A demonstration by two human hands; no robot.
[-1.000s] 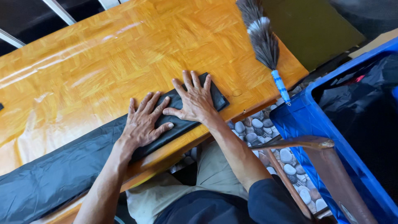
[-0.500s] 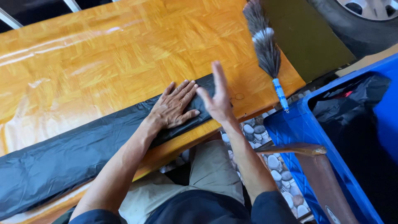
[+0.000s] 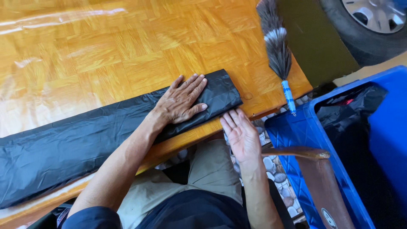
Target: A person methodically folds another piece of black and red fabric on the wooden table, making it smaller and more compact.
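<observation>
Black plastic bag point(image 3: 101, 135), folded long: thin, limp, slick, prob. very light. Left hand point(image 3: 182, 101) flat on right end, not gripping; right hand point(image 3: 241, 135) open, empty, at table edge point(image 3: 271, 108). Best hold: right end fold.

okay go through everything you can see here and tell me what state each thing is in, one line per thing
Black plastic bag: folded into a long flat strip, lying on the wooden table.
Left hand: open, palm pressed flat on the bag.
Right hand: open, empty, at the table edge beside the bag's end.
Feather duster: lying on the table, handle sticking past the edge.
Blue crate: open, dark bag inside.
</observation>
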